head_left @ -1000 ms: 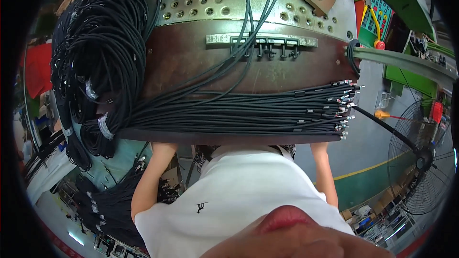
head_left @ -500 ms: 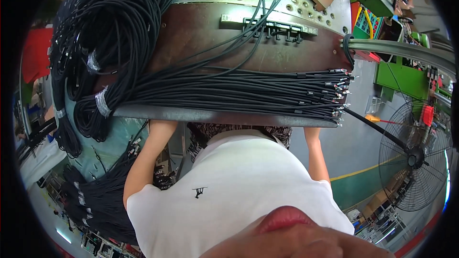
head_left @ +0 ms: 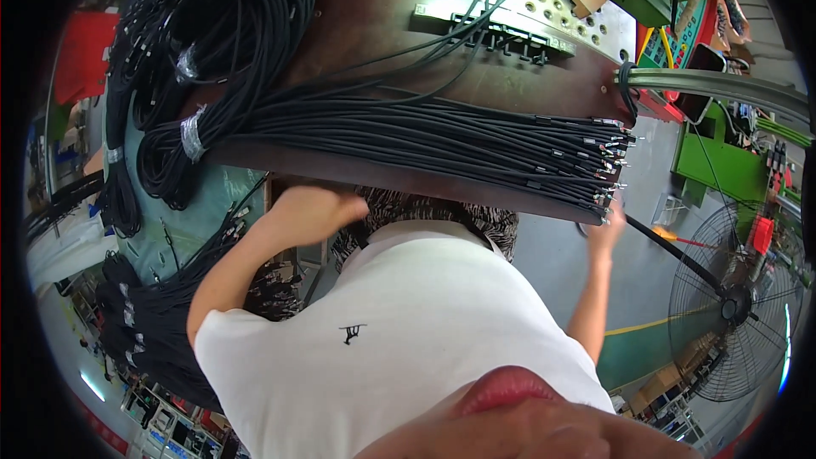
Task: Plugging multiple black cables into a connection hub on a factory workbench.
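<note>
Head view, left hand (head_left: 319, 211) near board (head_left: 374, 25), right hand (head_left: 607, 229) beside black cables (head_left: 391, 132), fingers' state unclear on both

Bare room shows on the surface (head_left: 365, 25) between the coiled cables (head_left: 280, 42) at left and the metal fixture (head_left: 510, 36); loose cables (head_left: 442, 42) slant across it. A dense cable row (head_left: 408, 140) obstructs most of the front. Right of the surface, floor (head_left: 565, 263) space is passable, bounded by a rail (head_left: 714, 80) and a fan (head_left: 733, 310).
</note>
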`<state>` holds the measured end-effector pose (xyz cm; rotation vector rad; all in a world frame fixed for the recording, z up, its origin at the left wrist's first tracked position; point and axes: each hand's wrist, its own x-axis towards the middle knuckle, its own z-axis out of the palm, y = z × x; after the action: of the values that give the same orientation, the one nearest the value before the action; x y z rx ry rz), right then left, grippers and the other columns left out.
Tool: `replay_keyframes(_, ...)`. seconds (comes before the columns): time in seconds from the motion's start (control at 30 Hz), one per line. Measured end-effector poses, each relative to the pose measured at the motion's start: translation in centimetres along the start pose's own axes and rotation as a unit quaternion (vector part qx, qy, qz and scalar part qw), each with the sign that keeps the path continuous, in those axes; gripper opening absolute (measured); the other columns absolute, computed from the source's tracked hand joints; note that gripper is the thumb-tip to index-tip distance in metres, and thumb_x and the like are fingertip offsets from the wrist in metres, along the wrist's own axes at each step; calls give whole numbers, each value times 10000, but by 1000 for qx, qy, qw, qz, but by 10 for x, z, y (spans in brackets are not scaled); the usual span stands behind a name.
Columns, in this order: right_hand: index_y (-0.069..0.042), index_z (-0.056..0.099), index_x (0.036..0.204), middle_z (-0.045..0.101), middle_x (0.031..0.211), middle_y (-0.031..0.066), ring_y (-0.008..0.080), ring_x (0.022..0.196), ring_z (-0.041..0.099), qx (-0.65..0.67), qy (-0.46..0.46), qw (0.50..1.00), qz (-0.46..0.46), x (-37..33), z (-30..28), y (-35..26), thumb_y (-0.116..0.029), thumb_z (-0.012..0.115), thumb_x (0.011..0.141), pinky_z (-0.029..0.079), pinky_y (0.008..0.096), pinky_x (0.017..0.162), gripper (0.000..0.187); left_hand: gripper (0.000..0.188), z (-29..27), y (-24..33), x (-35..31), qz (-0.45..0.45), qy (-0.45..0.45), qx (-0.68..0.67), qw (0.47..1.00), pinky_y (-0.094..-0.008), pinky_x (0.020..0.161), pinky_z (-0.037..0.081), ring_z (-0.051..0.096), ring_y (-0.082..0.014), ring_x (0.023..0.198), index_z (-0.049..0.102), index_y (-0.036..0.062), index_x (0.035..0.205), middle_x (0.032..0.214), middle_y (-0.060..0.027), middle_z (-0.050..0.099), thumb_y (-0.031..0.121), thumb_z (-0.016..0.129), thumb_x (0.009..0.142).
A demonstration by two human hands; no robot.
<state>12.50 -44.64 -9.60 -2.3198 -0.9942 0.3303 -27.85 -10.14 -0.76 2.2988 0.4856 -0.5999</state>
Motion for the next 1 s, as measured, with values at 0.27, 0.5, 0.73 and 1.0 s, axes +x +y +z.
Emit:
replay_keyframes(0.27,-74,547,1325,571,1227,122,340,1136,543,-148,11,895,-421,160,0,-203,-261,732,817,450,419,954,572,436,-37,108,93,342,246,-144,895,-422,1008,441,532,-325,1222,554,9,1264,1325,-167,554,315,564,954)
replay_keyframes(0.5,-54,599,1099,628,1015,164,310,910,618,-53,-41,874,-481,210,52,-222,-396,666,871,485,398,772,417,696,-39,82,106,63,385,189,901,-471,1074,356,431,-417,1297,449,-98,1320,1366,-283,464,451,570,909)
replay_keyframes(0.73,25,576,816,548,664,78,151,612,471,-55,-265,926,-263,263,30,-233,-285,623,934,402,317,603,335,418,-106,46,150,-15,371,212,904,-416,902,492,590,-363,1092,568,117,1294,1187,-193,626,328,594,933)
replay_keyframes(1.0,-35,717,989,717,826,102,174,708,641,-104,-324,936,-93,248,3,-253,-471,630,905,497,325,702,453,314,-115,41,162,19,440,99,892,-373,853,495,629,-258,1005,654,81,1069,1039,-66,665,278,701,828)
